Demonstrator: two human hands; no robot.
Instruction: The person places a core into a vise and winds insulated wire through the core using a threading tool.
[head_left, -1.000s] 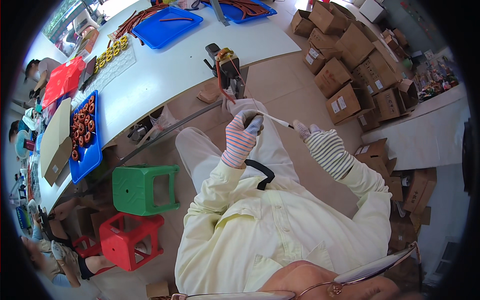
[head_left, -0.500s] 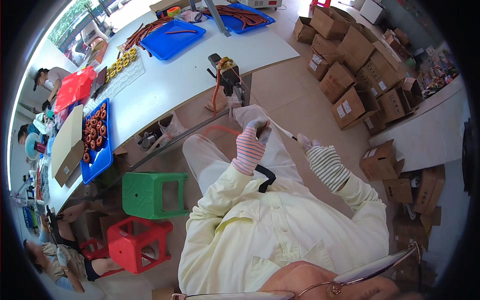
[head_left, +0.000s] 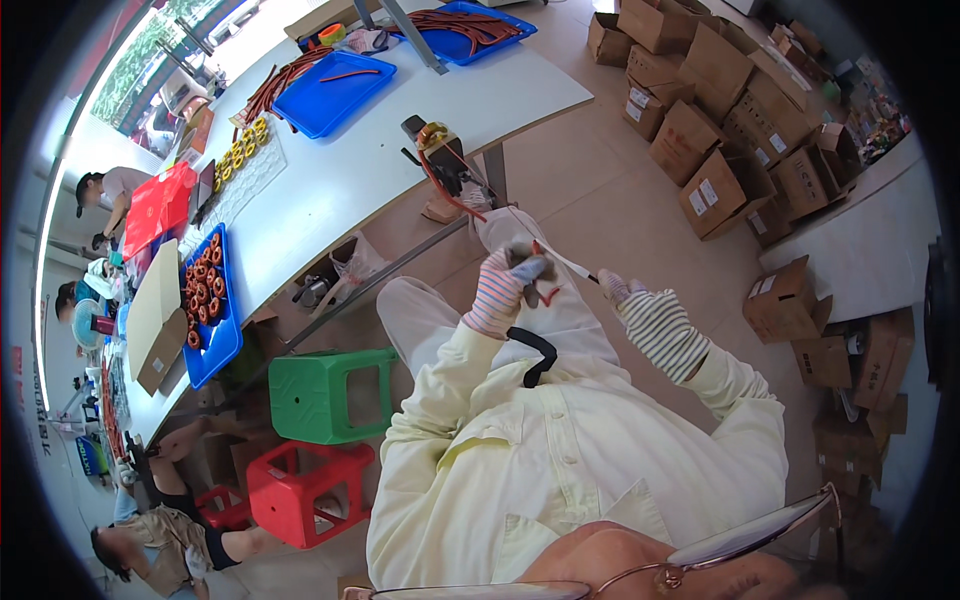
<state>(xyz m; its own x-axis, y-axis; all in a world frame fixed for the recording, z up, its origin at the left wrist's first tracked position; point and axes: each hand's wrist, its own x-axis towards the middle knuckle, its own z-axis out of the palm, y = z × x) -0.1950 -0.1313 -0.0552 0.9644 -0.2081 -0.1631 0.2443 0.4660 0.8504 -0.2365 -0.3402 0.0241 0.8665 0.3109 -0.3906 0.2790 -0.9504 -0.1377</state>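
At the table edge a dark clamp (head_left: 452,172) holds a yellow ring-shaped coil (head_left: 433,137) with red wire (head_left: 440,188) trailing down from it. My left hand (head_left: 505,290), in a striped fingerless glove, is closed around a red wire length (head_left: 547,296), whose bent ends stick out past the fingers. To its right, my right hand (head_left: 655,322) grips the dark end of a slim pale tool (head_left: 568,262). Its thin shaft reaches up toward the clamp; whether it touches the coil I cannot make out. A black strap (head_left: 538,355) hangs below my left hand.
On the white table (head_left: 400,235) are a blue tray with one wire (head_left: 325,95), a tray of finished red coils (head_left: 230,335) and several yellow rings (head_left: 240,155). Green (head_left: 325,395) and red stools (head_left: 300,495) stand left. Cardboard boxes (head_left: 725,190) fill the right. Co-workers sit at left.
The red wire, earlier hanging straight from the clamp and in a loose loop left of my hand, now slants toward my legs, and red ends show in my left hand. The view has shifted slightly.
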